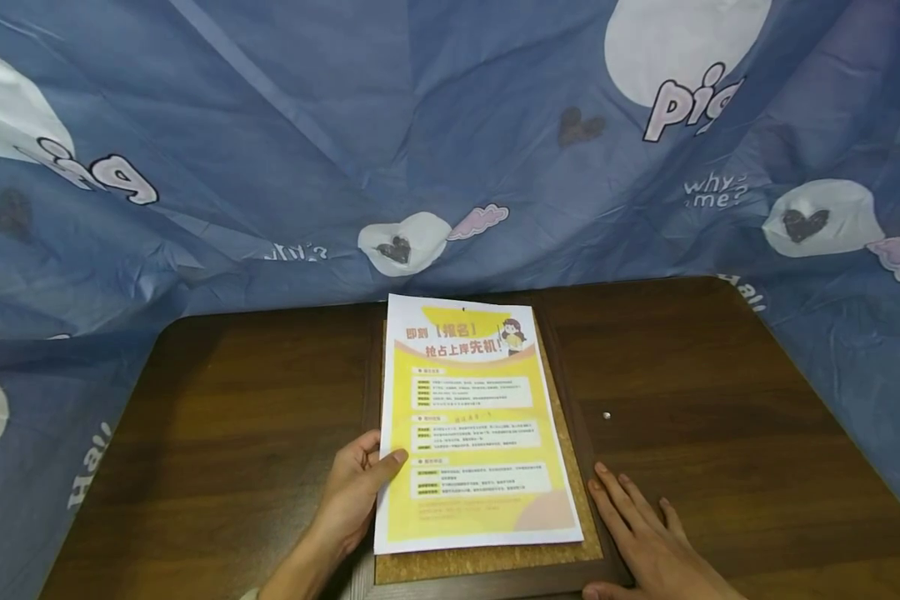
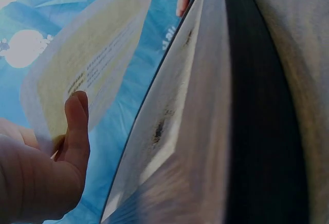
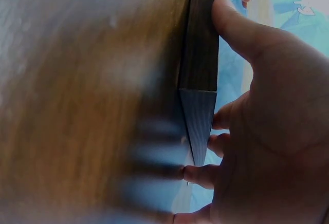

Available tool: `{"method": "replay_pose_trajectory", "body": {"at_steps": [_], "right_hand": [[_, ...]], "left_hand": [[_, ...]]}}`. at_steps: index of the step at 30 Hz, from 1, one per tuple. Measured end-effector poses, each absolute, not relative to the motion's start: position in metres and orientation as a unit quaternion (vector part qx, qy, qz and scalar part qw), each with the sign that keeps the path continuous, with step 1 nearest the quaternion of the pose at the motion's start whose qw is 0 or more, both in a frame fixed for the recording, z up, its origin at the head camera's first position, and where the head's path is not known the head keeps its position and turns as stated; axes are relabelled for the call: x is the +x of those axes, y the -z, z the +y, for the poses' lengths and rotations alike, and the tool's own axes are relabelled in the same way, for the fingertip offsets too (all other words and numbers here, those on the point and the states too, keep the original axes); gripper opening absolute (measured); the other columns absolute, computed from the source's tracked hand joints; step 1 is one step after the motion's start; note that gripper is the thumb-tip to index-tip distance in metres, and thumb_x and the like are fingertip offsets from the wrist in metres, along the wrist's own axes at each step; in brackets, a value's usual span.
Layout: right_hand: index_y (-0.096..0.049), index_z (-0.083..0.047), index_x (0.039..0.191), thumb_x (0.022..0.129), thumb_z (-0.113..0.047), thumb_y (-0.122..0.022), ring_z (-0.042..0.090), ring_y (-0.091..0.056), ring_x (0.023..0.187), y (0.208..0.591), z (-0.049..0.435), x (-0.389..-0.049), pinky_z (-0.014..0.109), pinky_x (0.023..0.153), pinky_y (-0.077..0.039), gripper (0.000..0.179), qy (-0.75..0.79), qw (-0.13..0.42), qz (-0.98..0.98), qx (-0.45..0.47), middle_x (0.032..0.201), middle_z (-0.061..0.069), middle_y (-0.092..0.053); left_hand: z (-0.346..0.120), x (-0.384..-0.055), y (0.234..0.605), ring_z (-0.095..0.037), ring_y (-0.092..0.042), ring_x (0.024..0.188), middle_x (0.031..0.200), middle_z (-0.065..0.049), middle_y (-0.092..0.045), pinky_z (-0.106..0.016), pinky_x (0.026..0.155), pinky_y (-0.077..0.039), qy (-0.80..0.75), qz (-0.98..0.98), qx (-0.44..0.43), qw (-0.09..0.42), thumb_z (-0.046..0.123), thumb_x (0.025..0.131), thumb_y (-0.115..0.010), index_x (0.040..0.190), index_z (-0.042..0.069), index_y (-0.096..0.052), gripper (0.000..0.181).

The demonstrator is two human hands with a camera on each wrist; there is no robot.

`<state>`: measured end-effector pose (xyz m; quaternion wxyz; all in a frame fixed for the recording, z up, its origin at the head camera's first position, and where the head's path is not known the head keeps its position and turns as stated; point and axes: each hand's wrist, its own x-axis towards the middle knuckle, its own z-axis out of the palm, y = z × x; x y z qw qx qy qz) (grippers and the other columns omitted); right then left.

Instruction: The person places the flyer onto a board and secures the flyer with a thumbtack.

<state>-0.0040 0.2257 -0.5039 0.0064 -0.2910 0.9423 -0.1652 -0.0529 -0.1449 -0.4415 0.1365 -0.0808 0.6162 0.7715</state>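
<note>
A printed yellow-and-white flyer (image 1: 468,433) lies over a framed corkboard in the head view, covering most of its cork (image 1: 487,564). My left hand (image 1: 352,492) pinches the flyer at its left edge, thumb on the printed face. In the left wrist view the flyer (image 2: 97,54) stands raised from the board's frame (image 2: 205,106). At the board's lower right corner, my right hand (image 1: 648,533) rests with fingers spread along the wooden frame (image 1: 585,433). The right wrist view has its thumb and fingertips touching the dark frame (image 3: 200,44).
The board sits on a dark brown wooden table (image 1: 195,458). A small shiny pale bit (image 1: 606,415) lies on the table just right of the frame. Behind the table hangs a blue printed cloth (image 1: 292,150).
</note>
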Motion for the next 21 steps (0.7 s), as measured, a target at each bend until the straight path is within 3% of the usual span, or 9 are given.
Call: {"method": "replay_pose_trajectory", "body": {"at_steps": [21], "right_hand": [[-0.006, -0.014, 0.16, 0.078, -0.07, -0.069, 0.057, -0.04, 0.128, 0.5054, 0.2254, -0.004, 0.082, 0.076, -0.035, 0.117, 0.163, 0.011, 0.945, -0.282, 0.166, 0.002, 0.002]], "left_hand": [[-0.1366, -0.053, 0.452, -0.029, -0.073, 0.082, 0.101, -0.027, -0.07, -0.034, 0.07, -0.059, -0.75, 0.64, -0.091, 0.138, -0.003, 0.098, -0.05, 0.128, -0.016, -0.046, 0.033]]}}
